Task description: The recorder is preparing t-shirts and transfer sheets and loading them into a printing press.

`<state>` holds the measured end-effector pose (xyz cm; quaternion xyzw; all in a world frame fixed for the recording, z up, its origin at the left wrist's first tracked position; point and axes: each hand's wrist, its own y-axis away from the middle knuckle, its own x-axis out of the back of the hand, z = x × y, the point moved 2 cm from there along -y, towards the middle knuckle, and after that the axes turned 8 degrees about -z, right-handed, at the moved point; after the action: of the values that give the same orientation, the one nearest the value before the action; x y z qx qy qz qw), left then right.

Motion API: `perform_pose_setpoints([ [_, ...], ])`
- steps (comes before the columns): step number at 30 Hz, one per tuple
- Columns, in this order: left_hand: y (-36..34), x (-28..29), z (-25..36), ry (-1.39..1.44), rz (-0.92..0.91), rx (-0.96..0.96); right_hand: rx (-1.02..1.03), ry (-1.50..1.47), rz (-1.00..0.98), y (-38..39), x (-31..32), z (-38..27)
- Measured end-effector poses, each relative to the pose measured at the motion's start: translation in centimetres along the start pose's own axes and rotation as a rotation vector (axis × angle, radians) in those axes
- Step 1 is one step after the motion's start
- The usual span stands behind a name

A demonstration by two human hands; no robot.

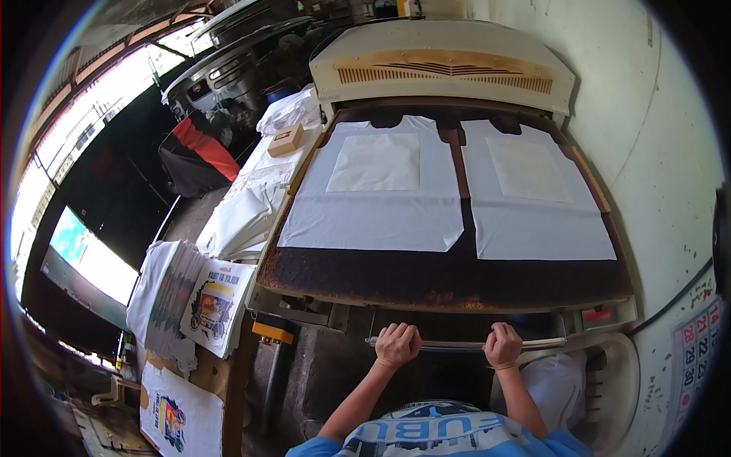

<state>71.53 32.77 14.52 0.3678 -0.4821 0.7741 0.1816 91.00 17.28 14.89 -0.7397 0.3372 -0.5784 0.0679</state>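
Note:
Both my hands are wrapped round a metal bar (449,345) that runs along the front of a large heat press. My left hand (397,344) grips it toward its left end, and my right hand (502,345) holds it farther right. Beyond the bar, on the dark press bed (365,282), two white shirts lie flat side by side: a left shirt (373,221) and a right shirt (537,228). A white sheet (375,163) covers the upper part of the left shirt, and another sheet (528,168) rests on the right one.
A cream vented housing (442,61) stands behind the bed. To the left are a stack of printed shirts (217,308), a single printed shirt (181,411), white cloth (244,217) and a small box (285,140). A plastic chair (615,381) and wall calendar (694,358) are at right.

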Motion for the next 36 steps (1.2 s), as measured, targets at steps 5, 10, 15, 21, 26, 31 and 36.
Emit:
perform_pose_setpoints([
  [5, -3.2, -2.0, -1.6, 0.006, 0.015, 0.011, 0.039, -0.018, 0.015, -3.2, -1.6, 1.7],
  [10, -6.9, -4.2, -3.6, 0.013, 0.025, 0.001, 0.032, -0.004, 0.018, -7.3, -4.0, 3.7],
  [15, -11.0, -6.9, -5.8, 0.022, -0.02, 0.056, 0.021, 0.026, -0.009, -12.0, -5.7, 5.8],
  [21, -15.8, -10.4, -8.9, 0.047, -0.128, 0.125, 0.002, 0.015, -0.08, -18.1, -8.3, 8.1],
  [26, -19.0, -12.0, -10.2, 0.084, -0.259, 0.278, -0.002, 0.035, -0.084, -22.9, -10.4, 10.3],
  [31, -18.6, -10.4, -13.3, -0.016, -0.173, 0.354, 0.04, -0.046, -0.009, -28.0, -12.0, 12.7],
  [36, -13.1, -8.1, -23.7, -0.261, 0.13, 0.853, -0.136, -0.351, 0.042, -32.8, -13.3, 14.1],
])
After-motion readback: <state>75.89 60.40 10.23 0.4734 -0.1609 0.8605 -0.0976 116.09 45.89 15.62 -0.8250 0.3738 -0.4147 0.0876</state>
